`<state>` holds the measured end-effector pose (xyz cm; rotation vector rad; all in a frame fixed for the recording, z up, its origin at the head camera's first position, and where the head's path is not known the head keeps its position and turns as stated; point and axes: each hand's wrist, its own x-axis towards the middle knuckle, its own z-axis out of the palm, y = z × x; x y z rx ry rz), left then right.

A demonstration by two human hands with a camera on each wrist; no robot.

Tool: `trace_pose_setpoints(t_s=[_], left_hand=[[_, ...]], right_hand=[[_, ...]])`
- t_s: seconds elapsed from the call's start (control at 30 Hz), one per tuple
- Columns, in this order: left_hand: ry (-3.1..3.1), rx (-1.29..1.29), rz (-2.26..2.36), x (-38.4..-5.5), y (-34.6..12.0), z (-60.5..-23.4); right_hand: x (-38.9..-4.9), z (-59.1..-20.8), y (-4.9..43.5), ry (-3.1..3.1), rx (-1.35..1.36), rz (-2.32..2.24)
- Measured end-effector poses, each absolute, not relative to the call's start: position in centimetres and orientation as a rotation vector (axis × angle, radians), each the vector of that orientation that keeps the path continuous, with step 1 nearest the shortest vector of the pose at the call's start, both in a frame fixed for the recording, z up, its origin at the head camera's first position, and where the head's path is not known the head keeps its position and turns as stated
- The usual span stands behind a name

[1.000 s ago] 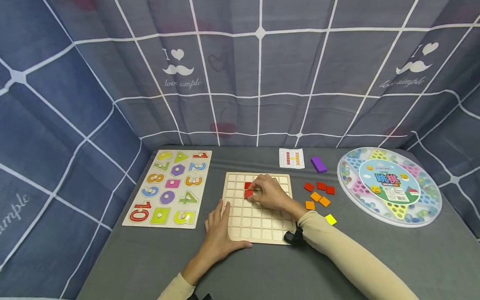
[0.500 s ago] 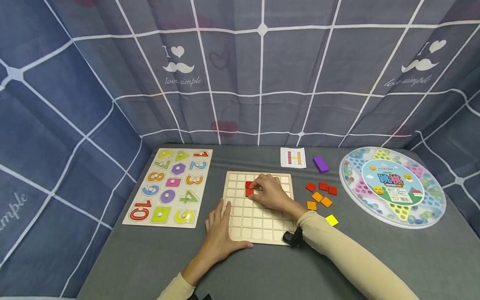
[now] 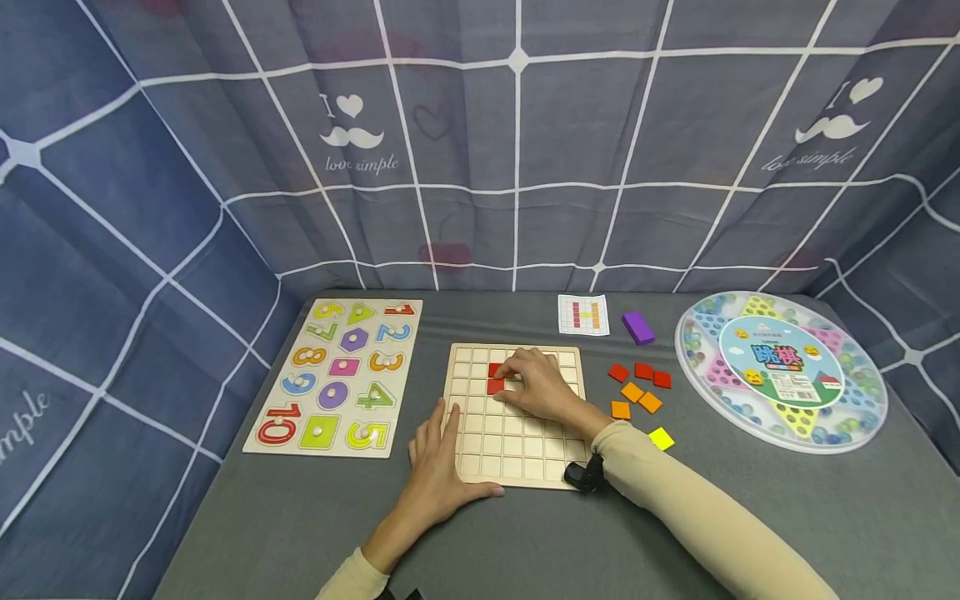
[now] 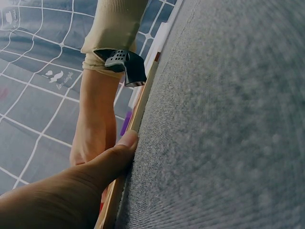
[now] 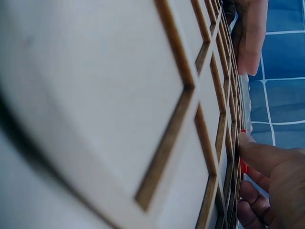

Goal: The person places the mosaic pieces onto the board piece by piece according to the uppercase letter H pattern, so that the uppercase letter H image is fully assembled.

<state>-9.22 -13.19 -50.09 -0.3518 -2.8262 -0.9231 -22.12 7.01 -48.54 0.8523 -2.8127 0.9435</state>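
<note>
A square wooden grid board [image 3: 517, 460] lies in the middle of the table in the head view. Two red square tiles sit in its grid one above the other, an upper tile [image 3: 493, 369] and a lower tile [image 3: 496, 387]. My right hand [image 3: 542, 387] reaches over the board with thumb and curled fingers pinching at the lower tile. In the right wrist view a sliver of red [image 5: 243, 167] shows between those fingertips. My left hand [image 3: 437, 468] spreads straight fingers along the board's left edge, and its thumb [image 4: 125, 143] rests against the front edge.
Right of the board lie loose red tiles [image 3: 643, 371], orange tiles [image 3: 632, 392] and a yellow tile [image 3: 662, 439]. Behind them are a pattern card [image 3: 583, 316] and a purple block [image 3: 638, 327]. A number puzzle [image 3: 337, 379] lies left, a round marble game [image 3: 782, 372] right.
The view shifts slightly with the head. Both hands keep their places on the board, and the tiles stay where they were.
</note>
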Motion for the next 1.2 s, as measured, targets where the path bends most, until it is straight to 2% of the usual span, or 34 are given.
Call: trace_pose_setpoints(t_s=[1.2], left_hand=[[-2.831,-0.344,-0.922,-9.2,-13.11,-50.2]], right_hand=[[-22.35,-49.48,7.38,-2.767,0.915,0.99]])
